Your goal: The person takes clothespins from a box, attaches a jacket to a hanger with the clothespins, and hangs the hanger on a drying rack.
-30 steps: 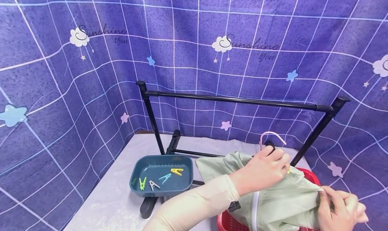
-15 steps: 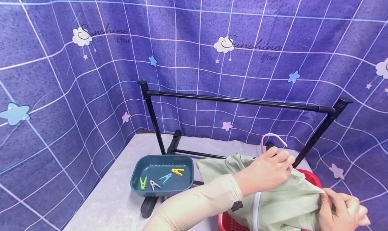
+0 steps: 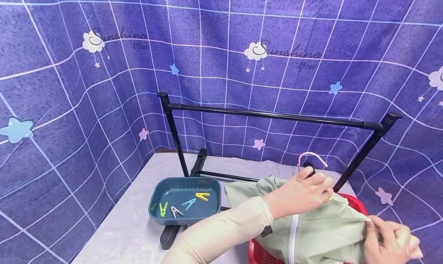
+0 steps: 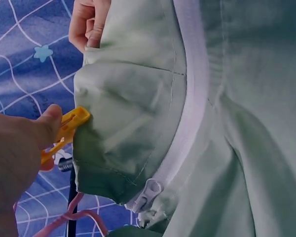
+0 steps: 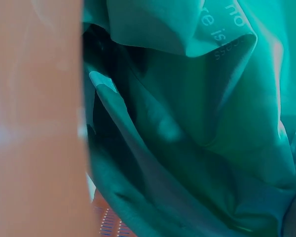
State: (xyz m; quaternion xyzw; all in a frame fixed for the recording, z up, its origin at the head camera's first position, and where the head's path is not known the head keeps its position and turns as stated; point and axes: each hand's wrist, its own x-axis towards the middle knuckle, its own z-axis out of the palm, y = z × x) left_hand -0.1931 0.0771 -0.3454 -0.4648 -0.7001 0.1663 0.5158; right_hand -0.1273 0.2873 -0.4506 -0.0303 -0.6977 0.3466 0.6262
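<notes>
A pale green jacket with a white zipper lies over the red basket. My left hand pinches a yellow clothespin whose tip is at the jacket's edge, as the left wrist view shows. Whether the clip bites the cloth is hard to tell. A pink hanger has its hook sticking up behind that hand; its lower part is hidden by cloth. At the right, my right hand grips another part of the jacket's edge and pulls it taut. Green folds fill most of the right wrist view.
A black rack stands behind the jacket, its top bar bare. A dark teal tray with several clothespins sits at the left. The red basket shows under the jacket. A purple patterned curtain hangs behind.
The left hand has shifted slightly at the jacket's edge, and the yellow clothespin shows again beside its fingers. The right hand holds its place on the cloth.
</notes>
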